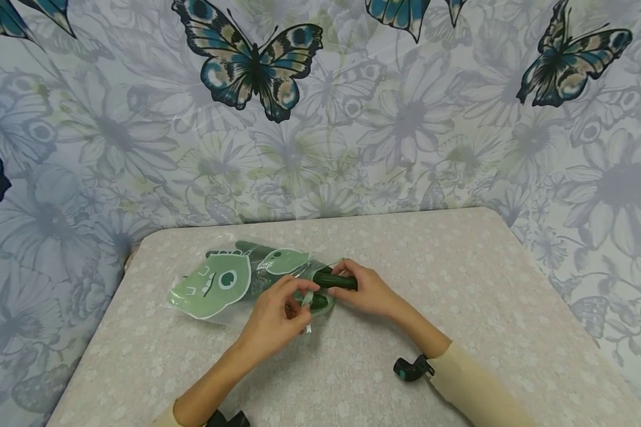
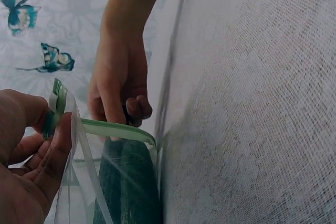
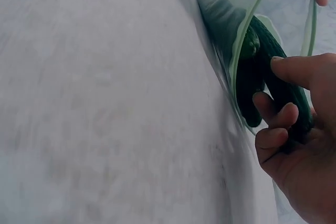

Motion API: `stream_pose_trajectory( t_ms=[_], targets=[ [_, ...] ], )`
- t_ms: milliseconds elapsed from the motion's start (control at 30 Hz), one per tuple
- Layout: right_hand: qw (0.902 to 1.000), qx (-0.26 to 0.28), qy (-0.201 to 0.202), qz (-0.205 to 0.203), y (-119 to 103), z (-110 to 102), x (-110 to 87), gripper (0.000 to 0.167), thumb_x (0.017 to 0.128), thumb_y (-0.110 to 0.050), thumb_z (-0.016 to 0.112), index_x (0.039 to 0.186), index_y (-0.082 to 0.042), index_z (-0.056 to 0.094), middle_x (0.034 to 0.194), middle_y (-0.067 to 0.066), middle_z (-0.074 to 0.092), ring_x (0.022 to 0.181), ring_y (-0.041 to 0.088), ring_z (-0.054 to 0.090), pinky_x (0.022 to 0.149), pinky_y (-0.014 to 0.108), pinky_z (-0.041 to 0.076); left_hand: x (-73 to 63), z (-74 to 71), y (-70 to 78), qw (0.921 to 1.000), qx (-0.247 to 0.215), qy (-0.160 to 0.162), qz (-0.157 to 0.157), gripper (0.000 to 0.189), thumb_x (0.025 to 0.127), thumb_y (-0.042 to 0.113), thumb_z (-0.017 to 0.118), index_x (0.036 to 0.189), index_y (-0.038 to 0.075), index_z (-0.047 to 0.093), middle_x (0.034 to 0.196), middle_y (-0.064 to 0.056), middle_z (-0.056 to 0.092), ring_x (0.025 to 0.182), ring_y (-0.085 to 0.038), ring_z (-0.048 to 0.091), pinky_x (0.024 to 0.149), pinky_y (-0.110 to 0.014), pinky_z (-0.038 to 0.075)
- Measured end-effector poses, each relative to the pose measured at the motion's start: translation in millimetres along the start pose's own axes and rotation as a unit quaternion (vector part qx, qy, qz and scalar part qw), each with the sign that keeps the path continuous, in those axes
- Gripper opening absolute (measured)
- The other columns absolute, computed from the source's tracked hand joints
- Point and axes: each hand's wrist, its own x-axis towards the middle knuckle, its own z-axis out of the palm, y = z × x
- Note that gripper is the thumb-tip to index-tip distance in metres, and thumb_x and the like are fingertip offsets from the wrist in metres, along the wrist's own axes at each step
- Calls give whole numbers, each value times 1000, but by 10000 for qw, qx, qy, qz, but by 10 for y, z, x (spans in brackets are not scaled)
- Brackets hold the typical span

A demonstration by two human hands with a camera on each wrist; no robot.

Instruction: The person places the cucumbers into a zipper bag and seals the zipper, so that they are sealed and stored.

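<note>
A clear zip bag (image 1: 210, 290) with a green cartoon print lies on its side, its green-edged mouth facing right. My right hand (image 1: 371, 293) grips the end of a dark green cucumber (image 1: 336, 280) that sticks out of the mouth. In the right wrist view the thumb and curled fingers surround this cucumber (image 3: 281, 85), and other cucumbers (image 3: 248, 95) lie beside it inside the bag. My left hand (image 1: 278, 314) pinches the bag's rim near its green zip strip (image 2: 59, 100), holding the mouth apart.
A pale patterned cloth covers the table (image 1: 459, 267). Behind it hangs a wall covering (image 1: 326, 148) with butterflies and flowers. Black wrist devices sit on both forearms, the right one (image 1: 412, 369) close over the table.
</note>
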Motion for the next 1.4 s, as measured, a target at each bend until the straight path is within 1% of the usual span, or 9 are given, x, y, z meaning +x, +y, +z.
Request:
stream_pose_trajectory(
  t_ms=[100,200,333,467,667,800,967,1133,1400],
  targets=[
    [10000,55,33,56,31,-72,-70,31,100,-31,77,126,-17,70,93,1,73,70,6,58,67,24,50,1,-3,5,10000,44,24,6,42,95,5,70,127,32,69,108,7,59,63,-5,66,57,-27,57],
    [10000,-17,12,96,48,-135,-135,24,102,-31,75,123,-19,74,82,-1,67,58,6,47,56,22,43,4,-6,7,9999,96,64,38,44,94,4,70,126,35,69,107,7,59,63,-4,66,57,-27,57],
    [9986,-537,13,-26,31,-174,-186,18,103,-33,73,118,-24,77,82,-5,67,58,6,49,55,22,44,8,0,8,9999,130,68,42,44,94,5,71,125,35,69,107,8,59,62,-4,66,57,-27,57],
    [9952,-960,-48,-209,-10,-175,-178,20,105,-34,71,119,-20,76,87,-7,69,61,3,51,57,22,45,8,2,7,9999,134,62,5,43,94,5,71,125,35,69,107,8,59,62,-4,65,57,-27,56],
    [9929,-1082,-31,-500,-34,-146,-153,22,106,-29,69,122,-14,76,84,-5,68,62,1,49,58,21,45,14,-6,2,9998,171,66,41,41,94,5,71,124,34,69,108,8,59,62,-3,65,57,-27,57],
    [9953,-830,213,-454,-35,-79,-124,25,105,-29,70,122,-13,78,80,-5,67,61,2,49,57,21,44,18,-16,4,9999,133,73,59,41,95,5,71,125,34,69,108,8,58,62,-3,65,56,-27,57],
    [9985,-442,294,-100,-41,23,-42,29,104,-34,72,124,-15,80,73,-6,65,58,2,48,57,21,44,21,-18,12,9999,84,9,61,39,95,5,70,127,29,70,109,8,59,62,-4,66,56,-28,57],
    [9990,-178,400,99,-54,80,74,30,98,-38,80,114,-13,82,65,-5,61,53,4,49,58,22,48,20,-13,12,10000,23,-3,54,38,95,5,69,129,24,70,111,7,59,61,-4,66,56,-28,58],
    [9955,637,370,602,-100,179,181,25,95,-34,83,99,-10,78,65,2,73,51,19,71,54,30,59,9,-17,13,10000,-65,33,37,40,95,3,69,130,24,70,111,6,59,62,-5,66,55,-28,58]
  ],
)
